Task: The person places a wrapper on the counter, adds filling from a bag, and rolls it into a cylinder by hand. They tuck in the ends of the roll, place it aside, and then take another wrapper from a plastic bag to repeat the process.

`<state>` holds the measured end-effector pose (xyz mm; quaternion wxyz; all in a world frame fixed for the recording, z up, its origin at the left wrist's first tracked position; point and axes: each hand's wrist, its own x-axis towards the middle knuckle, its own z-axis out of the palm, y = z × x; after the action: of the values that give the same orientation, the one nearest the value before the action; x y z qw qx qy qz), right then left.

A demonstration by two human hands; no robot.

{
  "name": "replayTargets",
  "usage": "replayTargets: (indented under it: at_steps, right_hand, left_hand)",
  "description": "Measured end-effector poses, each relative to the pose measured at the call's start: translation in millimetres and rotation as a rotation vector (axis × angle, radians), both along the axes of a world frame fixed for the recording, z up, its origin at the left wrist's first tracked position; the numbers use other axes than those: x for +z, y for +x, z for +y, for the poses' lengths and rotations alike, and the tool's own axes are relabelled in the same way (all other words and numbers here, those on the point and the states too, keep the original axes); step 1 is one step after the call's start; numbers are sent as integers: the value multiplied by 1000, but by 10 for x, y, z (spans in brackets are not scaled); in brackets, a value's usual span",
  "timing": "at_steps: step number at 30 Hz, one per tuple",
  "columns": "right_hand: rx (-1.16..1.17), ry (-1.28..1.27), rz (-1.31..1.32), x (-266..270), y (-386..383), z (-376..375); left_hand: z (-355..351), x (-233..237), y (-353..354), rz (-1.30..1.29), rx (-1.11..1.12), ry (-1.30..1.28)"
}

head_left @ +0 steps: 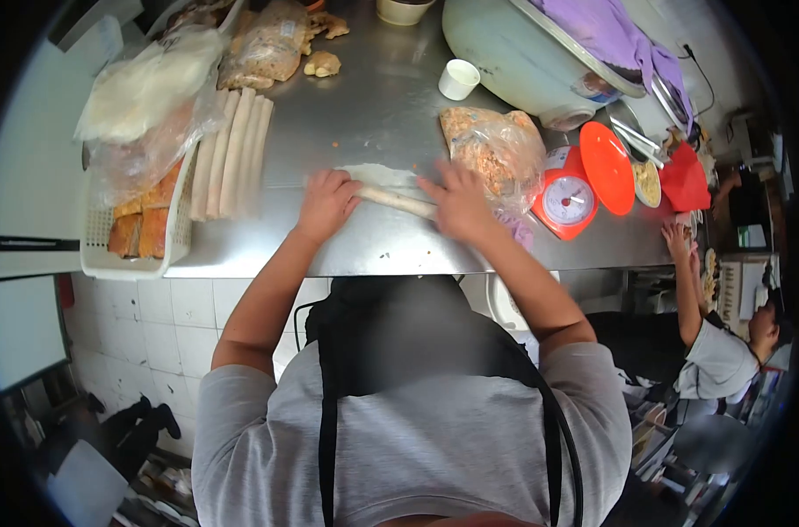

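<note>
A pale, long roll of wrapped food (397, 202) lies on the steel table in front of me, beside a patch of white flour-like powder (377, 174). My left hand (327, 205) has its fingers closed at the roll's left end. Over the right end is my right hand (462, 204), blurred by motion, with its fingers apart. Several similar finished-looking rolls (234, 156) lie side by side to the left. Close to my right hand sits a clear plastic bag of orange-flecked filling (496, 158).
A red kitchen scale (568, 200) with a red oval dish (606, 167) stands at right. A white cup (459, 79) and a large tub (513, 61) are behind. At left, a white basket (181, 220) holds browned slabs under plastic sheets (158, 83). A co-worker (720, 356) works at far right.
</note>
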<state>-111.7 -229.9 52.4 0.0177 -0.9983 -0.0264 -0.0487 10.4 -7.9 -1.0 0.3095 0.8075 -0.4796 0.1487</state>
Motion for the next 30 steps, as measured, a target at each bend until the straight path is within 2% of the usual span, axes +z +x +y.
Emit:
replayTargets:
  at_steps: [3, 4, 6, 7, 10, 12, 15, 18, 24, 27, 30]
  right_hand:
    - [-33, 355, -31, -203, -41, 298]
    - [-66, 378, -64, -297, -40, 315]
    - [-131, 416, -131, -414, -12, 329]
    - [-162, 412, -110, -416, 5, 304]
    - [-243, 355, -81, -402, 46, 253]
    - [-277, 251, -106, -379, 78, 267]
    - [-195, 261, -438, -305, 208, 445]
    - [-203, 361, -209, -445, 247, 440]
    - [-184, 354, -194, -470, 336, 299]
    - [-261, 236, -290, -321, 328, 394]
    - [-205, 223, -263, -338, 295, 431]
  left_hand:
    - [-9, 0, 85, 47, -45, 14]
    - [-14, 10, 121, 61, -61, 23]
    - [-46, 61, 165, 258, 3, 69]
    - [-64, 84, 187, 356, 38, 91]
    - [-94, 35, 323, 196, -119, 133]
    - [-113, 25, 344, 121, -109, 126]
    - [-135, 40, 402, 63, -132, 117]
    - [-157, 102, 449, 92, -140, 183]
    - [-294, 85, 330, 17, -158, 125]
    - [-320, -4, 370, 0, -188, 120]
    - [-342, -19, 429, 28, -222, 126]
